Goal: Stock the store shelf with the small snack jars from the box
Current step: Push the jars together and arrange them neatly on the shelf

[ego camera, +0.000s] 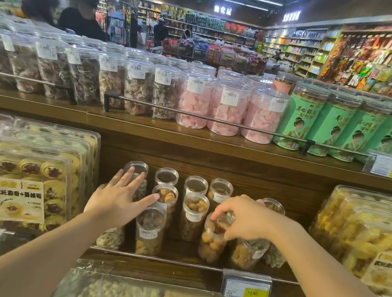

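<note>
Wooden shelf [213, 160]: left hand [118, 200] spread flat, seemingly touching jars; right hand [245, 219] pinching tilted snack jar [212, 242] lid.

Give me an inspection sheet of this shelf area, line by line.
Surface: wooden lower shelf with a metal front rail.
Job's things: small snack jars standing in rows, lids on; the box is out of view.
Clutter: cookie trays at left, price tag on the rail.
Hands: left hand open, fingers spread over the left jars; right hand pinching the top of a front jar, which is tilted.
Cables: nothing seen.
Surroundings: large jars on the upper shelf, shoppers in the aisle behind.
</note>
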{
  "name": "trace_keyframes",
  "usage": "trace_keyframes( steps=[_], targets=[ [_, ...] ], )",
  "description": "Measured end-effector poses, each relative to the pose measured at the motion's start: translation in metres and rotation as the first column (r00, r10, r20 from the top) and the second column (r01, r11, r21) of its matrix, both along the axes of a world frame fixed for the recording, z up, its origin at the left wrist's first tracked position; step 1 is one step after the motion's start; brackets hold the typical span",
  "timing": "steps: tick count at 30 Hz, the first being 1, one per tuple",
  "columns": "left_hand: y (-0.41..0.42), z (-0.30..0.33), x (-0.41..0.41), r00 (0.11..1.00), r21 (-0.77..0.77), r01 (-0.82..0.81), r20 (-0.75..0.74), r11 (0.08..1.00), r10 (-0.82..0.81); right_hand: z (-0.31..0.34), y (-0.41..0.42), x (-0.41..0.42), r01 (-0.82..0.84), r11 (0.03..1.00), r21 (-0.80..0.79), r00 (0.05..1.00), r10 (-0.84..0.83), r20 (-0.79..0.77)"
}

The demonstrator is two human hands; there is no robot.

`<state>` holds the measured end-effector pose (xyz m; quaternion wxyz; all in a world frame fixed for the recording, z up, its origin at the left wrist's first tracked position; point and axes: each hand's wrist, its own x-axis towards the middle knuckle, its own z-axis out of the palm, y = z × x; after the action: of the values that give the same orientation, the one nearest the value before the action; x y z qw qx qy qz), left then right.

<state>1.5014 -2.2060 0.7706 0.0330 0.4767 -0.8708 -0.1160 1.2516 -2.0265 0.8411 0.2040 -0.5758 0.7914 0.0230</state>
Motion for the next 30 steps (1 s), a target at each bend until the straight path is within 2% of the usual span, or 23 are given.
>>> trace_keyframes(
  steps=[2, 5, 9, 13, 17, 20, 28, 30],
  targets=[
    [0.000, 0.000, 0.000, 1.000, 0.002, 0.001, 0.003, 1.000, -0.001, 0.001, -0.001, 0.000, 0.007, 1.000, -0.011, 0.999, -0.006, 0.047],
    [-0.001, 0.000, 0.000, 1.000, 0.001, -0.001, 0.006, 1.000, 0.001, -0.006, -0.001, 0.008, -0.006, 0.998, -0.060, 1.000, 0.005, -0.016],
    [-0.001, -0.001, -0.001, 1.000, -0.003, -0.003, 0.005, 1.000, 0.003, 0.001, 0.000, 0.011, -0.044, 0.999, -0.018, 0.998, 0.045, 0.037],
    [-0.002, -0.001, -0.001, 1.000, -0.007, -0.002, 0.001, 1.000, 0.002, -0.004, 0.004, 0.016, -0.021, 0.997, -0.077, 0.998, 0.016, -0.062],
    [-0.001, -0.001, -0.001, 1.000, -0.005, -0.002, 0.003, 1.000, 0.002, -0.002, 0.005, 0.014, -0.041, 0.999, -0.036, 0.998, 0.039, -0.047],
    [0.000, 0.001, 0.000, 1.000, -0.006, 0.005, 0.002, 1.000, -0.005, -0.006, 0.006, 0.009, 0.001, 0.998, -0.056, 0.994, -0.007, -0.110],
    [0.002, 0.004, 0.000, 1.000, 0.002, 0.006, -0.001, 1.000, -0.006, -0.010, 0.012, 0.011, 0.031, 0.988, -0.150, 0.996, -0.043, -0.080],
    [0.003, 0.004, 0.000, 1.000, -0.001, 0.007, -0.001, 1.000, -0.007, -0.001, 0.019, 0.008, 0.076, 0.978, -0.193, 0.996, -0.082, -0.025]
  ],
)
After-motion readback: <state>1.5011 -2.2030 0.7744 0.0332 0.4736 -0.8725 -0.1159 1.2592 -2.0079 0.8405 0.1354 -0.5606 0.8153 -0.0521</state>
